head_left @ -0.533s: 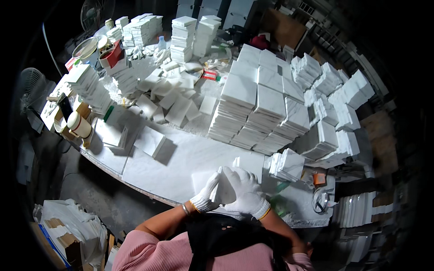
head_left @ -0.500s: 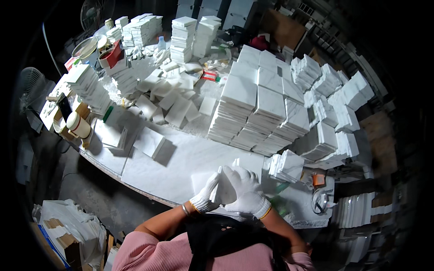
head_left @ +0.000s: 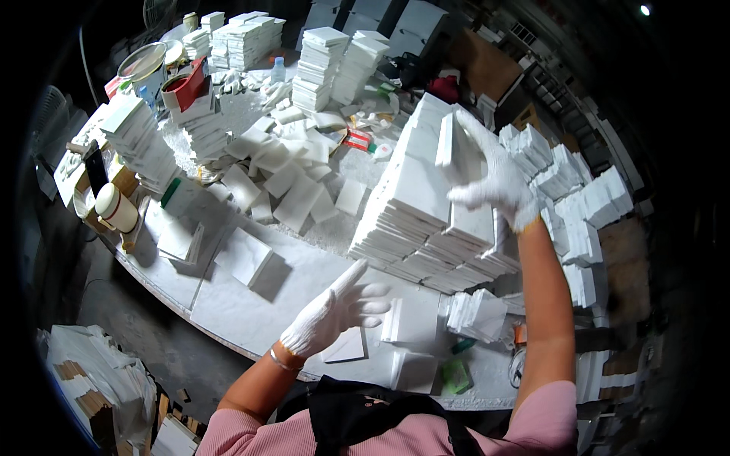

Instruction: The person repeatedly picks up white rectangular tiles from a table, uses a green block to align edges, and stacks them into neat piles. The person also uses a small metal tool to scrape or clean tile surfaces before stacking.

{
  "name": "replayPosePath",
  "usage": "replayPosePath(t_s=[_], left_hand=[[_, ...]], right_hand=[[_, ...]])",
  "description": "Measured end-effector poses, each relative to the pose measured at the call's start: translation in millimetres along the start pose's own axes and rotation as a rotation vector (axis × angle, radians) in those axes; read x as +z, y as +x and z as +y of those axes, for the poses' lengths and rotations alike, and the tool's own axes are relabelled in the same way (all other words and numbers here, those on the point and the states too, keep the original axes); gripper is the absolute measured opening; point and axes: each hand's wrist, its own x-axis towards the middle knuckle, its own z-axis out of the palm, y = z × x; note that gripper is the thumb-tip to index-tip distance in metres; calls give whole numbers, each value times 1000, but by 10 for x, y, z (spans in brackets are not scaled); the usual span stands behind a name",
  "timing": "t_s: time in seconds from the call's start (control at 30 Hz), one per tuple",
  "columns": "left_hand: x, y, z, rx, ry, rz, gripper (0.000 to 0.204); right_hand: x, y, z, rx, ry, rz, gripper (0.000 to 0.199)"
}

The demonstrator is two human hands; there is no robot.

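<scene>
My right hand (head_left: 498, 178), in a white knit glove, reaches out over a big block of stacked white marble tiles (head_left: 414, 175). Its thumb and fingers close around a few marble tiles (head_left: 454, 148) tilted on edge at the top of the block; whether these touch the block I cannot tell. Gloved alike, my left hand (head_left: 334, 310) hovers over the table with fingers spread and nothing in it. Below it lies a flat tile (head_left: 346, 346). Two small groups of tiles, one (head_left: 411, 321) behind the other (head_left: 414, 372), rest in front of me, beside a green block (head_left: 456, 375).
Loose tiles (head_left: 293, 194) are heaped mid-table, with tall tile stacks (head_left: 319, 68) behind. A short tile pile (head_left: 245, 257) sits left, near a cream mug (head_left: 116, 205). More leaning tiles (head_left: 477, 313) and stacks (head_left: 582, 194) fill the right. Wrapped material (head_left: 103, 372) stands lower left.
My hands have parted from the tiles they held together near my body. The right has gone forward and right to the big block; the left has opened and shifted slightly left and forward.
</scene>
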Motion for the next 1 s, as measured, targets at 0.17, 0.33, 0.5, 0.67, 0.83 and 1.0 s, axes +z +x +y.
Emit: replayPosePath(t_s=[0.17,0.33,0.5,0.67,0.83,1.0], left_hand=[[-229,-262,0,29,62,244,93],[-531,-547,-27,92,100,451,92],[-670,-610,-109,106,72,480,94],[-665,-513,-81,109,121,452,92],[-635,-270,253,141,314,444,87],[-510,797,939,326,592,310,71]], right_hand=[[-158,839,805,-28,-135,-154,113],[-45,1082,936,54,-466,-242,111],[11,1071,1117,45,-530,-314,108],[-51,1106,1032,99,-554,-428,108],[-174,1160,1012,143,-409,-455,102],[-168,998,1360,139,-211,-244,77]])
